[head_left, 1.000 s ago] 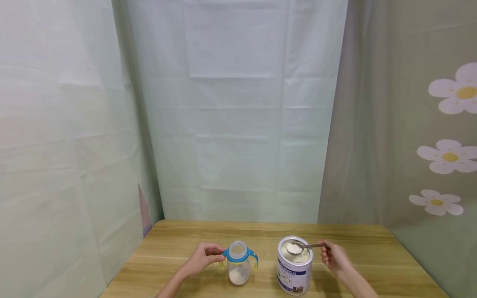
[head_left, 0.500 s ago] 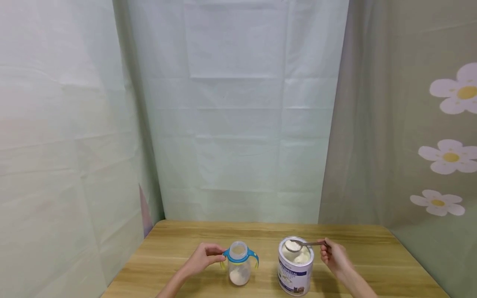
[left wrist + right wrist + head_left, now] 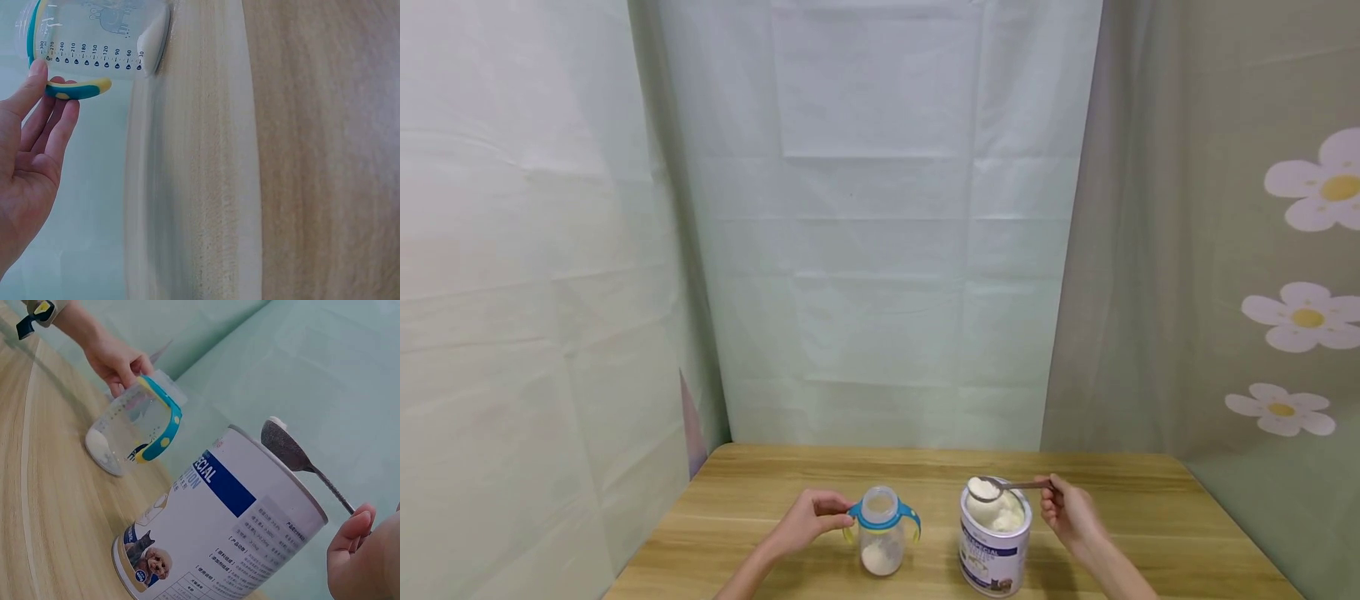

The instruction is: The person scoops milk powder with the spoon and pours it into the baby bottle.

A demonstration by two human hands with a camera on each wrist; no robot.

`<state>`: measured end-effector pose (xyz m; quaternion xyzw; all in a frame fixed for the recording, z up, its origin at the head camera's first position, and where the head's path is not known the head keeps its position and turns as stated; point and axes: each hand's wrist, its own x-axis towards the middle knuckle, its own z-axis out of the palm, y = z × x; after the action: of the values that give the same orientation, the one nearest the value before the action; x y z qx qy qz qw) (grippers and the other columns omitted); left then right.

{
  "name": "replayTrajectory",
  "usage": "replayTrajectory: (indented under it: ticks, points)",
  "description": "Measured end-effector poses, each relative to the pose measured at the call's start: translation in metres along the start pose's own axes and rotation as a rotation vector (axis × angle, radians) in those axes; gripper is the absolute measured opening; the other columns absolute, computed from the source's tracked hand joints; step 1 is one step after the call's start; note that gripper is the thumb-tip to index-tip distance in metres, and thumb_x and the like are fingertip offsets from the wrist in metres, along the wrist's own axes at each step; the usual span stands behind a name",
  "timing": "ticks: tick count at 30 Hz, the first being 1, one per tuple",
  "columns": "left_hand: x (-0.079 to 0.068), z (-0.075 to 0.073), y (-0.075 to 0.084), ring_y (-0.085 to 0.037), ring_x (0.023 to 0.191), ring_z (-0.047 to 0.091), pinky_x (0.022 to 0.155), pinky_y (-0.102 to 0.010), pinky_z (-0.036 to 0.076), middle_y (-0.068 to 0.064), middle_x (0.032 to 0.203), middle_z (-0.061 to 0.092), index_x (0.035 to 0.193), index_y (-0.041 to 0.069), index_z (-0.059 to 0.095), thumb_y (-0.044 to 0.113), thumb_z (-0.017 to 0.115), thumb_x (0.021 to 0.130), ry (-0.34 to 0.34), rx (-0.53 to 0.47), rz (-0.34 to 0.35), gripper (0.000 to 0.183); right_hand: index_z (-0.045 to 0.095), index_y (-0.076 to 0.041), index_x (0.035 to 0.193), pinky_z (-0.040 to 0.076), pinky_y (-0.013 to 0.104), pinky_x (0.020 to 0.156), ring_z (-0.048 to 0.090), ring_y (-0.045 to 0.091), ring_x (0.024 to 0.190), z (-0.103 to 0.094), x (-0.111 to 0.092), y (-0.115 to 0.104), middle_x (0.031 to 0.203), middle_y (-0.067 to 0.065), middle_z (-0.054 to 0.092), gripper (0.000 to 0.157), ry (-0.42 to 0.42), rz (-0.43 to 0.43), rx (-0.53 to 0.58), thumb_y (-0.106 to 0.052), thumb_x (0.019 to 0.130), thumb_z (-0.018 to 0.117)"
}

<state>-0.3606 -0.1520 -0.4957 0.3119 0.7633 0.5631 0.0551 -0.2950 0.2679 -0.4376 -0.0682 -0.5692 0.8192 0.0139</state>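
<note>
A clear baby bottle (image 3: pixel 882 546) with a blue and yellow two-handled collar stands uncapped on the table, white powder at its bottom. My left hand (image 3: pixel 808 523) pinches its left handle (image 3: pixel 78 89) between thumb and fingers. To the right stands an open milk powder can (image 3: pixel 992 554), pale powder (image 3: pixel 1007 518) inside. Above the can's mouth, my right hand (image 3: pixel 1071 518) grips a dark spoon (image 3: pixel 1018 486) by the end of its handle. A heap of white powder (image 3: pixel 983 487) fills the bowl, whose underside faces the right wrist view.
The wooden table (image 3: pixel 760 475) carries the bottle and can side by side, with a gap between them. Pale curtains (image 3: pixel 887 333) hang behind and at both sides. White flowers (image 3: pixel 1307 317) are printed on the right one.
My right hand has shifted the loaded spoon slightly left and up over the can, towards its left rim. The left hand and the bottle stay where they were.
</note>
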Motion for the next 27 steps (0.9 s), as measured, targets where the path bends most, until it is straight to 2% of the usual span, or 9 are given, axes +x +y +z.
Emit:
replayTrajectory:
  ticks: [13, 27]
  points:
    - [-0.001, 0.000, 0.002, -0.003, 0.090, 0.068, 0.076, -0.019, 0.055, -0.020, 0.104, 0.071, 0.108, -0.004, 0.069, 0.016, 0.070, 0.088, 0.006, 0.021, -0.004, 0.028, 0.060, -0.011, 0.086, 0.033, 0.012, 0.050, 0.041, 0.000, 0.055, 0.005, -0.002, -0.007, 0.066, -0.007, 0.046, 0.042, -0.011, 0.001, 0.010, -0.018, 0.106, 0.024]
    - [-0.002, 0.001, 0.004, -0.004, 0.090, 0.068, 0.077, -0.020, 0.055, -0.020, 0.104, 0.071, 0.109, -0.004, 0.069, 0.015, 0.070, 0.088, 0.006, -0.006, -0.028, 0.029, 0.061, -0.012, 0.085, 0.035, 0.012, 0.052, 0.042, 0.000, 0.056, 0.015, -0.004, -0.016, 0.068, -0.008, 0.047, 0.042, -0.041, 0.012, 0.000, -0.017, 0.106, 0.025]
